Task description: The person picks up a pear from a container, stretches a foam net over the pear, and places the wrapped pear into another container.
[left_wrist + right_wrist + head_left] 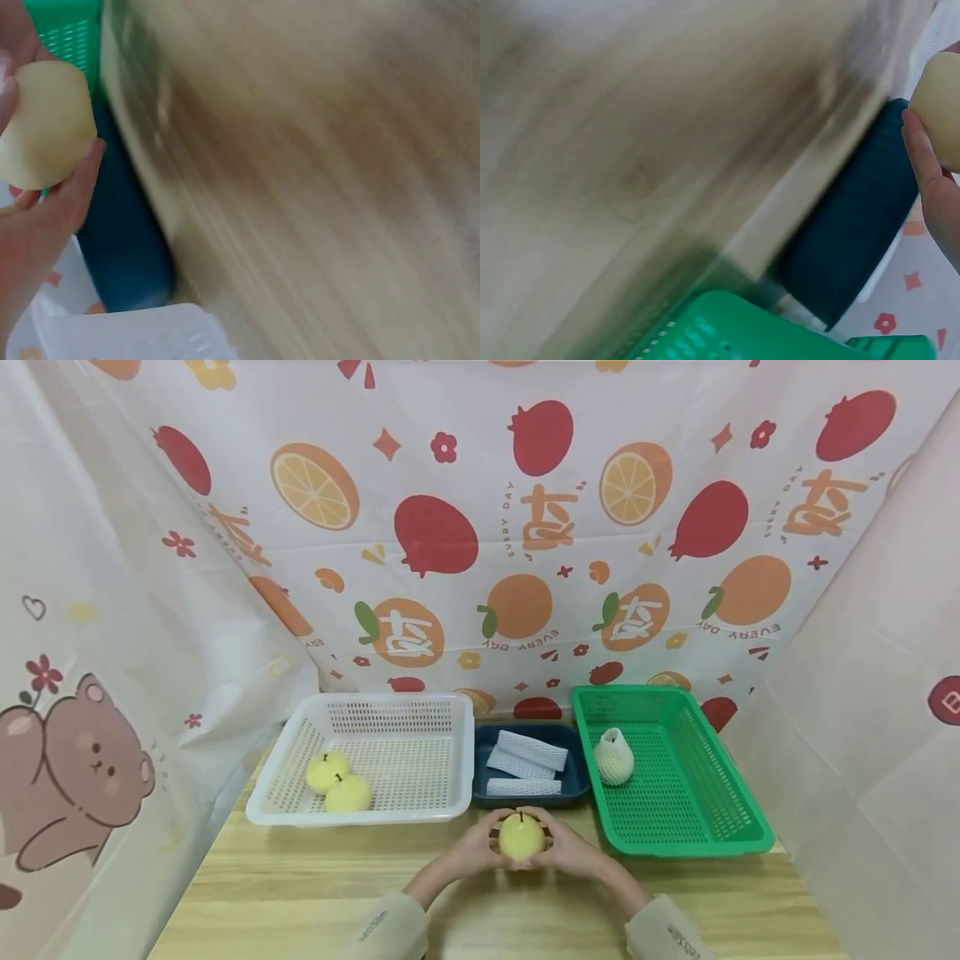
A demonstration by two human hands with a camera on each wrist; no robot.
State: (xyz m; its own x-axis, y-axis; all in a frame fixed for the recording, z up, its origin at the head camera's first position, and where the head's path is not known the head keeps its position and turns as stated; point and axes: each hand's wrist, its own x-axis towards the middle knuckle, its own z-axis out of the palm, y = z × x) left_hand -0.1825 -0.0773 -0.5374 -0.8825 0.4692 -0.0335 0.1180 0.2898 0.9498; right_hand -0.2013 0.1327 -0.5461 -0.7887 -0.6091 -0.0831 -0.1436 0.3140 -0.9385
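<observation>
Between both hands a yellow pear (522, 837) with a dark stem pointing up is held above the table. My left hand (478, 843) grips its left side, fingers and thumb curved round it; my right hand (564, 843) grips the right side the same way. In the left wrist view the pear (49, 124) shows smooth and bare between the fingers. The right wrist view catches only part of the pear (939, 109), with the right hand (936, 176) against it. Two more yellow pears (348, 793) lie in the white basket (442, 814).
Behind the hands stands a dark blue tray (573, 793) with several white foam net sleeves (523, 787). At the right, a green basket (690, 847) contains a pear in a white foam net (615, 762). A fruit-print sheet (480, 468) hangs behind the wooden table (300, 893).
</observation>
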